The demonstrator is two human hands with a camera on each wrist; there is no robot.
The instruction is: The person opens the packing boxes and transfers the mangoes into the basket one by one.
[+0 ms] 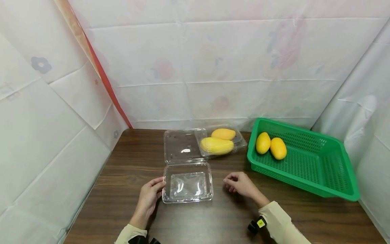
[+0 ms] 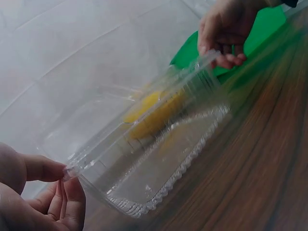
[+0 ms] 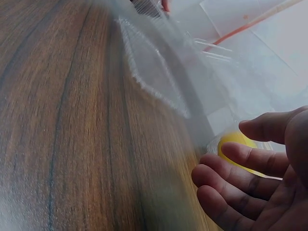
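Observation:
My left hand (image 1: 149,197) pinches the left rim of a clear plastic clamshell container (image 1: 188,183) between thumb and fingers. In the left wrist view the thumb and fingertips (image 2: 65,173) meet at a corner of that rim. The container's lid (image 1: 182,147) is folded back, away from me. To the right of the container, my right hand (image 1: 241,184) hangs with fingers loosely bent and nothing in them. Its fingers (image 3: 231,178) are spread apart in the right wrist view.
Behind, a second clear container (image 1: 240,144) holds a long yellow fruit (image 1: 217,145) and a yellow mango (image 1: 223,134), partly overlapped by the lid. At the right, a green basket (image 1: 304,183) holds two yellow mangoes (image 1: 278,148). White cloth (image 1: 243,67) hangs behind the wooden table (image 1: 122,173).

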